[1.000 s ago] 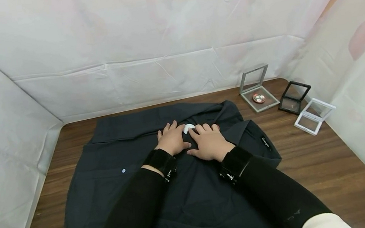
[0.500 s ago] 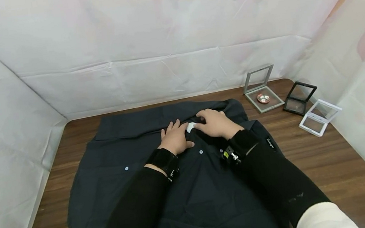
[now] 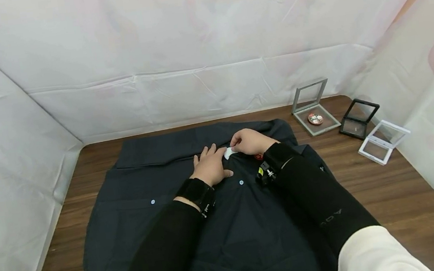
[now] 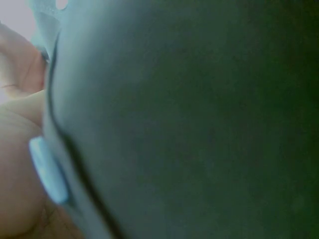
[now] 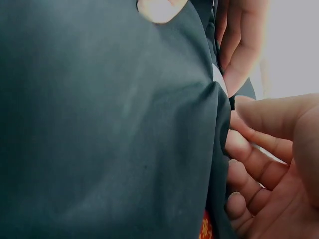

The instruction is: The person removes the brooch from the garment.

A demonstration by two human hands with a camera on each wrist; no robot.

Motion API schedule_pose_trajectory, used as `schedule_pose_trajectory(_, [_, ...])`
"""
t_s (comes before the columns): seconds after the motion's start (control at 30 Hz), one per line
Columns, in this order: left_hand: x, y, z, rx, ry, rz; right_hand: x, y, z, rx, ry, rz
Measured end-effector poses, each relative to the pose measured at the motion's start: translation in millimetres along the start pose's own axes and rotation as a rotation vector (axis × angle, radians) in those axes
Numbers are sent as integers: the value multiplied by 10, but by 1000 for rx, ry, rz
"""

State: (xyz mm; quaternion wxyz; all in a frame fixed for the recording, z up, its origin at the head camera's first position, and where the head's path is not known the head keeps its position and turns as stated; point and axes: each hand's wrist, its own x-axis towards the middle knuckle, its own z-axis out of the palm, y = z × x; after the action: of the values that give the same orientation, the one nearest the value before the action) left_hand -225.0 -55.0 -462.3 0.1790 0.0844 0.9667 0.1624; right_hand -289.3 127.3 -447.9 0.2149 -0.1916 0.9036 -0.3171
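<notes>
A dark button-up shirt (image 3: 196, 228) lies spread out with its collar end away from me. A small white piece (image 3: 228, 153) shows at the collar between my hands; its kind is unclear. My left hand (image 3: 209, 168) rests on the shirt left of that piece, fingers spread and fairly straight. Just right of it, my right hand (image 3: 253, 142) pinches the shirt's dark fabric at the collar edge, thumb against forefinger, the other fingers loosely curled in the right wrist view. A pale button (image 4: 49, 170) sits near the left palm in the left wrist view.
A grey-framed stand (image 3: 316, 119) holding a round red-patterned item, a black-framed one (image 3: 353, 127) and a white-framed one (image 3: 377, 152) stand at the table's right. White cloth walls (image 3: 195, 93) enclose the back and sides. A red printed patch (image 5: 205, 226) shows under my right hand.
My right hand lifted from lying spread on the shirt, moved up toward the collar and its fingers drew together beside the white piece. The left hand stayed in place; the view shifted slightly.
</notes>
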Motion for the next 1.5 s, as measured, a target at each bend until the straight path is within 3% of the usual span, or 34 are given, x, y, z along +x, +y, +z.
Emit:
schedule_pose_trajectory(0.33, [-24, 4, -11, 16, 5, 21, 94, 152, 72, 32, 24, 44])
schedule_pose_trajectory(0.67, [-28, -89, -99, 143, -52, 48, 92, 124, 68, 87, 19, 61])
schedule_pose_trajectory(1.0, [-64, -153, -149, 202, -185, -37, 60, 124, 46, 109, 20, 62])
schedule_pose_trajectory(1.5, [-43, -163, -126, 203, -206, -48, 41, 118, 77, 117, 45, 56])
